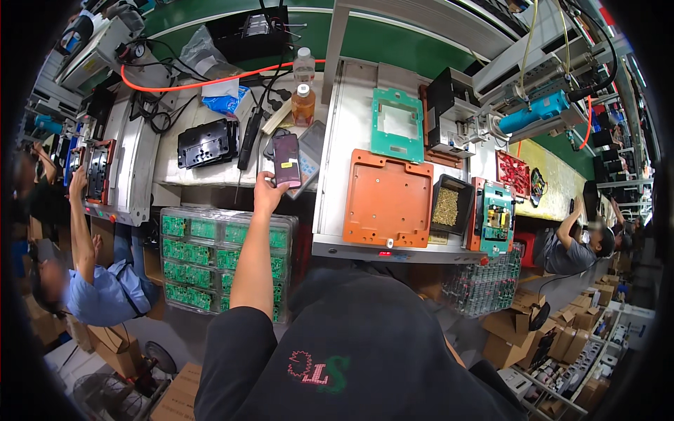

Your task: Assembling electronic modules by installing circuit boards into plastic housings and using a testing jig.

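My left hand has its thumb and fingers on the lower end of a smartphone with a dark screen and a small yellow patch. Under and beside the phone lies a grey tray-like piece on the workbench. A black screwdriver-like tool rests left of the phone, near black plastic housings. Just beyond the phone stand a bottle of amber liquid and a clear bottle. My right hand does not show; only a bit of that arm appears beside my dark shirt.
An orange fixture plate, a green frame and a black box of small brass-coloured screws occupy the station at right. Racked green circuit boards stand below the bench. A blue cylinder overhangs the right. Other people work on both sides.
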A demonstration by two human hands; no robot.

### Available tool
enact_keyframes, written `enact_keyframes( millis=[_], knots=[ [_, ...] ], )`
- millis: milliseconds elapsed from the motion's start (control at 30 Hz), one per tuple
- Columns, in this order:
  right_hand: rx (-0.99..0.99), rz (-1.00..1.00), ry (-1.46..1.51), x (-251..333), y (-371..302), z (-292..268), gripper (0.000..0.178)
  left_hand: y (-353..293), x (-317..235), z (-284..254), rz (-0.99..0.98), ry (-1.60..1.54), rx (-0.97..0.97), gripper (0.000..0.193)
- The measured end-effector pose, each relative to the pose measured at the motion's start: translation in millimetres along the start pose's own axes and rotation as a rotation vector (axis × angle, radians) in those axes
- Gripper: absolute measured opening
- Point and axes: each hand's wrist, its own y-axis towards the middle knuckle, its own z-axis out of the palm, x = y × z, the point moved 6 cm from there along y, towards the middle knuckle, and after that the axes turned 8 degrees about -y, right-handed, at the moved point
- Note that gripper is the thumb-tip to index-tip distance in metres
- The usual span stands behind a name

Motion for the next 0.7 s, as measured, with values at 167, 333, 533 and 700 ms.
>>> enact_keyframes(
  millis=[167, 333, 533, 700],
  knots=[
    [0.003, -0.006, -0.014, 4.0, 1.8, -0.6, 0.029, 1.7, 6.6, -2.4, -0.002, -0.002, -0.002, 0.057],
    [-0.002, -0.009, -0.023, 2.4, 1.6, -2.0, 0.029, 0.8, 1.2, 0.4, 0.004, 0.004, -0.011, 0.056],
    [0.004, -0.015, -0.031, 7.8, 5.2, -1.6, 0.029, -2.8, -2.8, -0.5, 0.011, 0.044, -0.033, 0.056],
    [0.000, -0.020, -0.044, 12.9, 8.0, -3.0, 0.029, -2.8, -6.0, -1.1, -0.005, -0.001, -0.010, 0.055]
  ],
)
